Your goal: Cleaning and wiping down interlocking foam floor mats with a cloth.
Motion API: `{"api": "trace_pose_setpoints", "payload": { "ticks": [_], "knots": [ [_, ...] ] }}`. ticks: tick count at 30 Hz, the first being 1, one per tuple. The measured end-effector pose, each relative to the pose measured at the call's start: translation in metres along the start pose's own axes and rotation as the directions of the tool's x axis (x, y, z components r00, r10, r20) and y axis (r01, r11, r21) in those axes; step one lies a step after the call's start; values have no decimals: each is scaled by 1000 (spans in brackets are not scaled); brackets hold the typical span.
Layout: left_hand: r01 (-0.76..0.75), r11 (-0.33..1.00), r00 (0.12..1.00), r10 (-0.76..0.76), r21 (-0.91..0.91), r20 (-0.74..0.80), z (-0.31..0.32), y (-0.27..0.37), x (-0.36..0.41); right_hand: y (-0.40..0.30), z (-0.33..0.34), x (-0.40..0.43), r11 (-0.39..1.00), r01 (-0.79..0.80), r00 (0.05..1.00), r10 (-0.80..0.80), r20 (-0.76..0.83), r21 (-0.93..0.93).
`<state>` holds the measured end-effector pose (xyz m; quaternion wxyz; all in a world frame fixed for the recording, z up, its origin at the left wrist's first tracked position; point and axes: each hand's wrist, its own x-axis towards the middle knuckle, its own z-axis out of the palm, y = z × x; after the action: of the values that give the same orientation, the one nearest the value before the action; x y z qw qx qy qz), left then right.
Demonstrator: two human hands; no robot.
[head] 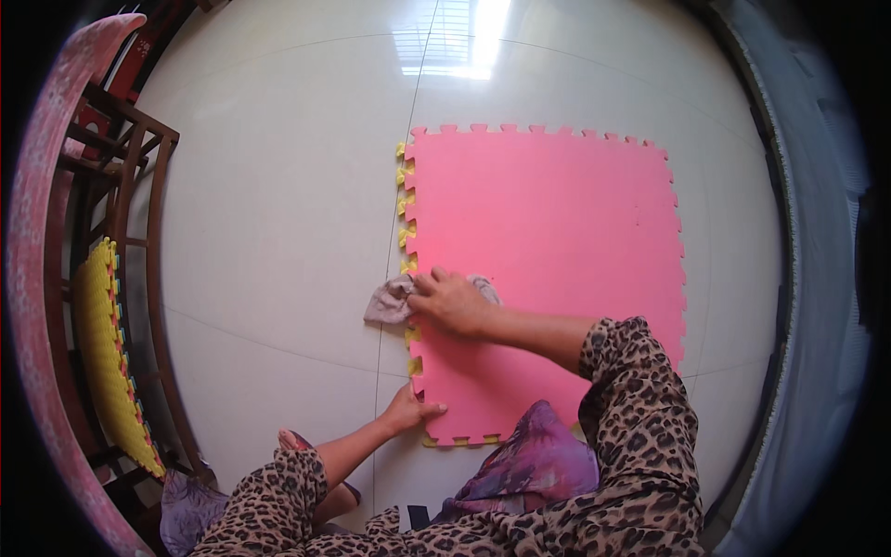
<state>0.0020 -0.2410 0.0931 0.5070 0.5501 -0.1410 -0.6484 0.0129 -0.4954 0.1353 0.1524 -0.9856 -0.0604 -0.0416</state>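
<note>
A pink interlocking foam floor mat (543,223) lies flat on the tiles, with yellow teeth of another foam layer (406,238) showing from beneath its left and lower edges. Near that left edge, my right hand (452,303) presses a crumpled greyish cloth (390,301) onto the pink surface. Part of the cloth hangs past the edge over the floor; some of it is hidden under my palm. My left hand (411,411) grips the mat by its lower left edge, thumb on top and fingers out of sight along the side.
Pale glossy floor tiles (278,209) surround the mat. To the left stands a dark wooden frame (163,278), with yellow foam mats (115,362) leaning inside it. Along the right side hangs grey-blue fabric (814,278). My sandalled foot (341,503) is at the lower left.
</note>
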Motion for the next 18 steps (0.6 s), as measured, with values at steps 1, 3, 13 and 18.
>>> {"api": "trace_pose_setpoints", "payload": {
  "ticks": [1,3,13,18],
  "knots": [
    [1,1000,1000,-1,3,5,-1,-1,0,15,-3,8,1000,22,1000,-22,-5,13],
    [2,1000,1000,-3,22,13,-4,-2,-1,50,-9,37,997,36,984,-47,-172,-67],
    [3,1000,1000,-2,19,-20,-9,-8,1,217,-76,93,551,-821,552,700,-453,-150],
    [34,999,999,-34,23,-13,-8,6,-1,157,-56,94,762,-647,749,634,-194,-9]
  ]
}}
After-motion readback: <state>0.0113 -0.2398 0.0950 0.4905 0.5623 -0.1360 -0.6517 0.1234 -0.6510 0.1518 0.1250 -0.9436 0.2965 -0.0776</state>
